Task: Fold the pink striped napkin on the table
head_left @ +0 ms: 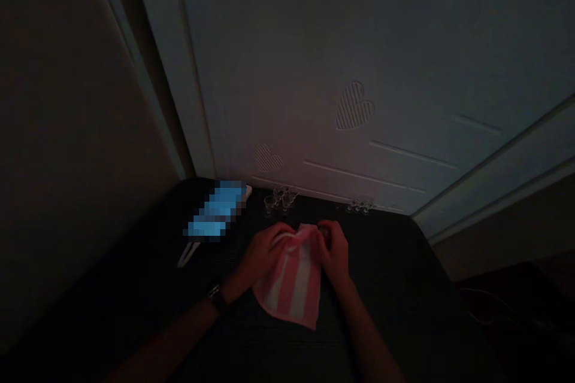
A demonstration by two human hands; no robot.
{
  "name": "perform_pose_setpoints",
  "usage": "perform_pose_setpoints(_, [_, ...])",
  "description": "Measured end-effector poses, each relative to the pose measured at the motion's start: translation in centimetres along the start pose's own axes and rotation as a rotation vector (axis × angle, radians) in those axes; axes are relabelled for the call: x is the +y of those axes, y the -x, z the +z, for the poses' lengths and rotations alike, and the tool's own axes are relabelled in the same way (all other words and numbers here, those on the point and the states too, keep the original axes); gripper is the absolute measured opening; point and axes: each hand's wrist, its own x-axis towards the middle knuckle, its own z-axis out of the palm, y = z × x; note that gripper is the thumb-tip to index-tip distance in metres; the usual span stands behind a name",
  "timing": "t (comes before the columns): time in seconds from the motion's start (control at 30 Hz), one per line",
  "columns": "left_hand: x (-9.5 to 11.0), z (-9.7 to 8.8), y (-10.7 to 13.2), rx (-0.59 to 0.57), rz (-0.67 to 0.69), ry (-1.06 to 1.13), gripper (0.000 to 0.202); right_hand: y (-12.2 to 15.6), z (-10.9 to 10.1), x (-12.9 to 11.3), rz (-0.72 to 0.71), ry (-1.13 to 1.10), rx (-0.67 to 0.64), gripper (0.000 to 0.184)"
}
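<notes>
A pink and white striped cloth (291,287) hangs between my two hands above the dark table. My left hand (268,251) has its fingers closed on the upper left edge of the cloth. At the upper right edge, my right hand (333,251) is closed on the cloth with its fingers curled. Whether something lies inside the cloth or behind the right fingers is too dark to tell. Just beyond my hands stands a cluster of small clear glass-like pieces (279,200). A second group of small clear pieces (360,205) sits farther right, close to the white panel.
A phone-like device (220,209) with a bright blurred screen lies at the left, a pale strap (186,254) below it. The dark table (395,311) meets a white panel (291,102) with raised hearts and lines. A wall (81,131) rises at the left.
</notes>
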Motion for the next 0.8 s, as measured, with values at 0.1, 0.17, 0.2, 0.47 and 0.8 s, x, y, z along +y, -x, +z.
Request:
perform_pose_setpoints(0.1, [-0.4,0.0,-0.1,0.036,0.016,-0.062,0.022,0.0,-0.1,-0.1,-0.022,0.009,0.015,0.018])
perform_pose_setpoints(0.17, [-0.8,0.0,-0.1,0.090,0.037,-0.137,0.026,0.1,-0.1,-0.2,-0.039,0.009,-0.022,0.017])
perform_pose_setpoints(0.2, [-0.9,0.0,-0.1,0.105,0.053,-0.181,0.029,0.1,-0.1,-0.2,-0.051,0.007,-0.057,0.017])
perform_pose_setpoints(0.47, [0.0,-0.2,0.7,0.045,0.166,-0.543,0.049,0.0,0.0,-0.5,-0.119,0.089,-0.220,0.018])
perform_pose_setpoints(0.8, [-0.2,0.2,0.7,-0.037,0.200,-0.543,0.033,0.1,0.2,0.0,-0.102,0.077,-0.159,0.022])
